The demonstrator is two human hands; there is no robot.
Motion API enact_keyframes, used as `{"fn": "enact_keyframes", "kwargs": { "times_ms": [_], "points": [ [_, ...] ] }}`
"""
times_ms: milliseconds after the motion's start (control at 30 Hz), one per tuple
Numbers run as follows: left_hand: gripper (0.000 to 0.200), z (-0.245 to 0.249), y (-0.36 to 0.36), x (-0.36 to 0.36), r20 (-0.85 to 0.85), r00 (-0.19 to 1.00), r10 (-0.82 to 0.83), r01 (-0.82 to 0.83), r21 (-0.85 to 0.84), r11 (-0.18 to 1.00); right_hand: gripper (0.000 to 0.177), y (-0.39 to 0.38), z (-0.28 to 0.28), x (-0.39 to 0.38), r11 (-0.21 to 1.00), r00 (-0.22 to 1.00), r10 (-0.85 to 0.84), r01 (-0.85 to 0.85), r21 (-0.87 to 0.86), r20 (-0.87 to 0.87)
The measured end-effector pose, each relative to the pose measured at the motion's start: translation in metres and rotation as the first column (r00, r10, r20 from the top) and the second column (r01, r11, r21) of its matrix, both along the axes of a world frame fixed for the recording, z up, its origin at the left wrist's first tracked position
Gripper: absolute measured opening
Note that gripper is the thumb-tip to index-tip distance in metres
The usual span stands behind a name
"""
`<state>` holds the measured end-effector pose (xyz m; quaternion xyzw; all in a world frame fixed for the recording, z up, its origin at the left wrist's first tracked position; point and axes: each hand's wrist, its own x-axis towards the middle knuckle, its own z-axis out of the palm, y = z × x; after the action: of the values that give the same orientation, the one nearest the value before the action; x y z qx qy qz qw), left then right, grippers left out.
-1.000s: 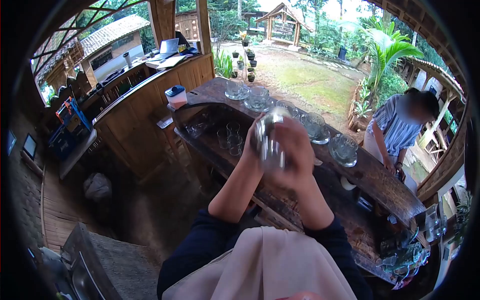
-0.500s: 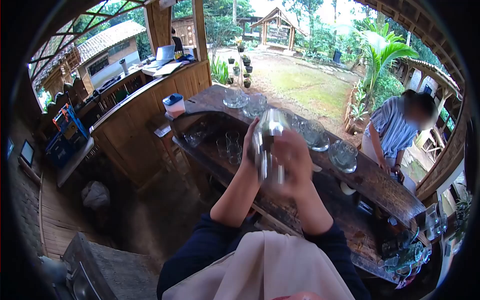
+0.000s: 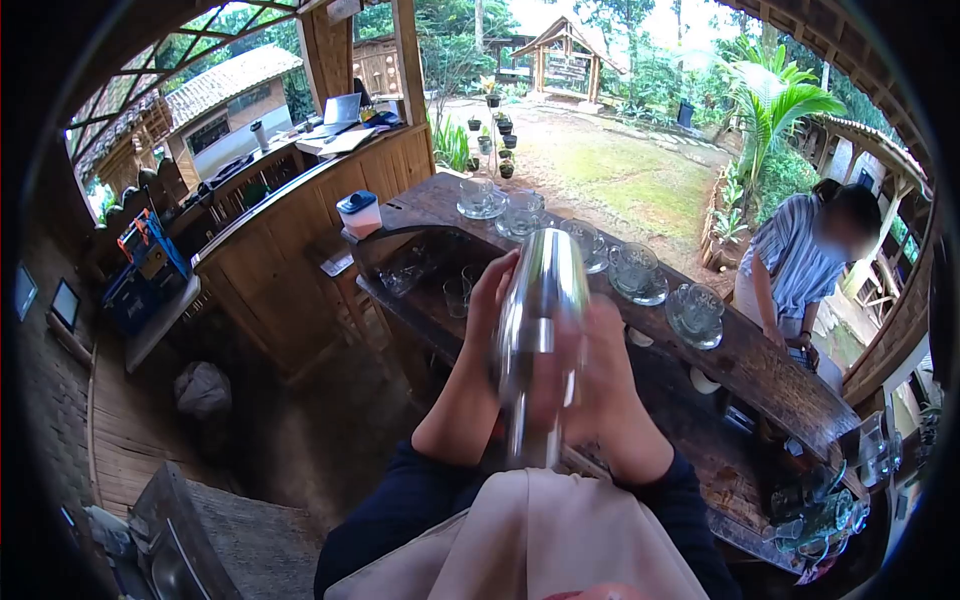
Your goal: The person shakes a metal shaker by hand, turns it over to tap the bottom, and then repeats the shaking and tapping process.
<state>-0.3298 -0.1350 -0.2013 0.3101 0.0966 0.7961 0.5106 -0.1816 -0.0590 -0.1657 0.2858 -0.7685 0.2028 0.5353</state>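
Note:
Between my hands is a shiny metal cocktail shaker, held in front of my chest and tilted, its lower part blurred by motion. My left hand wraps its left side. On the other side my right hand grips it, fingers smeared across the metal. Beyond the shaker, clear glass cups on saucers line the wooden counter's top; one cup sits just past my right hand, another cup farther right. A drinking glass stands on the lower shelf left of my left wrist.
The dark wooden counter curves around in front of me. A lidded tub rests at its left end. Across the counter stands a person in a striped shirt, looking down. Several glass vessels crowd the lower right. A laptop sits on the far desk.
The shaker has moved lower and closer to my body, now standing more lengthwise, with both hands still around it. The view has shifted slightly; the person across stays at the counter.

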Motion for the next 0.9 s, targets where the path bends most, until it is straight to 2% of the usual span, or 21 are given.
{"fn": "enact_keyframes", "kwargs": {
  "times_ms": [33, 67, 133, 233, 267, 300, 367, 400, 433, 467, 500, 533, 567, 600, 667, 700, 733, 767, 800, 833, 900],
  "points": [
    [0.040, -0.006, 0.004, 0.007, 0.240, 0.971, 0.023, -0.035, 0.045, 0.998, 0.032, 0.007, 0.011, -0.016, 1.000, 0.998, 0.007, -0.005, 0.028, -0.060],
    [0.036, -0.013, 0.011, 0.016, 0.469, 0.882, 0.036, -0.082, 0.079, 0.994, 0.036, 0.002, 0.008, -0.035, 0.925, 0.991, 0.095, -0.052, -0.377, 0.095],
    [0.041, -0.024, 0.017, 0.010, 0.440, 0.897, 0.041, -0.084, 0.079, 0.993, 0.039, 0.002, 0.010, -0.024, 0.846, 0.979, 0.137, -0.035, -0.531, 0.154],
    [0.052, 0.026, -0.009, 0.046, 0.285, 0.958, -0.038, 0.059, -0.065, 0.996, 0.040, -0.022, 0.033, 0.035, 0.998, 0.998, 0.057, -0.056, 0.039, -0.018],
    [0.057, 0.041, -0.013, 0.058, 0.203, 0.884, -0.421, 0.344, 0.329, 0.879, 0.038, -0.028, 0.032, 0.043, 0.980, 0.985, 0.103, -0.076, 0.186, -0.137],
    [0.059, 0.032, -0.011, 0.061, 0.101, 0.971, -0.217, 0.171, 0.337, 0.926, 0.038, -0.028, 0.025, 0.033, 0.979, 0.986, 0.106, -0.080, 0.187, -0.132],
    [0.052, 0.032, -0.011, 0.067, -0.041, 0.991, 0.129, -0.108, 0.334, 0.936, 0.047, -0.025, 0.000, -0.002, 0.928, 0.642, 0.303, -0.030, 0.373, -0.704],
    [0.052, 0.026, -0.007, 0.058, -0.039, 0.991, 0.129, -0.109, 0.331, 0.937, 0.048, -0.015, -0.006, -0.002, 0.936, 0.752, 0.296, -0.106, 0.335, -0.589],
    [0.045, 0.013, -0.001, 0.040, 0.024, 0.987, 0.159, -0.160, 0.168, 0.973, 0.050, -0.002, -0.011, 0.003, 0.944, 0.844, 0.289, -0.174, 0.280, -0.452],
    [0.040, 0.005, 0.004, 0.027, 0.083, 0.977, 0.196, -0.196, -0.003, 0.981, 0.047, 0.002, 0.010, 0.015, 0.973, 0.972, 0.229, -0.230, -0.026, -0.046],
    [0.033, 0.006, 0.007, 0.019, 0.228, 0.973, 0.028, -0.004, -0.108, 0.994, 0.044, 0.012, 0.006, -0.003, 1.000, 0.999, 0.002, -0.001, 0.024, -0.036],
    [0.035, -0.007, 0.018, 0.023, 0.363, 0.890, 0.276, -0.236, -0.152, 0.960, 0.046, 0.016, 0.003, -0.018, 0.944, 0.986, 0.076, -0.024, -0.330, 0.146],
    [0.035, -0.002, 0.018, 0.028, 0.405, 0.845, 0.350, -0.233, -0.310, 0.922, 0.039, 0.014, 0.009, -0.027, 0.836, 0.988, 0.074, 0.012, -0.549, 0.135],
    [0.035, 0.008, 0.019, 0.030, 0.426, 0.799, 0.424, -0.217, -0.453, 0.865, 0.039, 0.011, 0.012, -0.018, 0.836, 0.988, 0.071, 0.014, -0.549, 0.134],
    [0.035, 0.013, 0.004, 0.026, 0.295, 0.955, -0.036, 0.022, 0.052, 0.998, 0.036, 0.001, 0.031, 0.013, 0.943, 0.997, -0.073, 0.056, -0.327, -0.039],
    [0.038, 0.029, -0.010, 0.043, 0.114, 0.993, 0.020, -0.030, 0.086, 0.996, 0.035, -0.005, 0.039, 0.036, 0.979, 1.000, 0.029, -0.028, -0.202, -0.002],
    [0.042, 0.032, -0.008, 0.037, 0.021, 0.993, 0.120, -0.118, -0.094, 0.989, 0.034, -0.008, 0.043, 0.051, 0.990, 0.991, 0.125, -0.121, -0.077, 0.049],
    [0.047, 0.038, -0.008, 0.055, -0.034, 0.976, 0.215, -0.205, 0.197, 0.959, 0.034, -0.011, 0.038, 0.048, 0.990, 0.991, 0.123, -0.119, -0.075, 0.052],
    [0.052, 0.043, -0.008, 0.078, -0.062, 0.946, 0.319, -0.253, 0.474, 0.843, 0.033, -0.018, 0.027, 0.037, 0.980, 0.973, 0.189, -0.195, -0.036, -0.134],
    [0.053, 0.039, -0.008, 0.084, 0.013, 0.982, 0.190, -0.166, 0.543, 0.823, 0.031, -0.026, 0.014, 0.023, 0.965, 0.915, 0.253, -0.261, 0.016, -0.315],
    [0.053, 0.034, -0.003, 0.073, 0.014, 0.982, 0.187, -0.175, 0.426, 0.888, 0.029, -0.038, 0.000, 0.009, 0.923, 0.696, 0.366, -0.354, 0.148, -0.618]
  ]
}}
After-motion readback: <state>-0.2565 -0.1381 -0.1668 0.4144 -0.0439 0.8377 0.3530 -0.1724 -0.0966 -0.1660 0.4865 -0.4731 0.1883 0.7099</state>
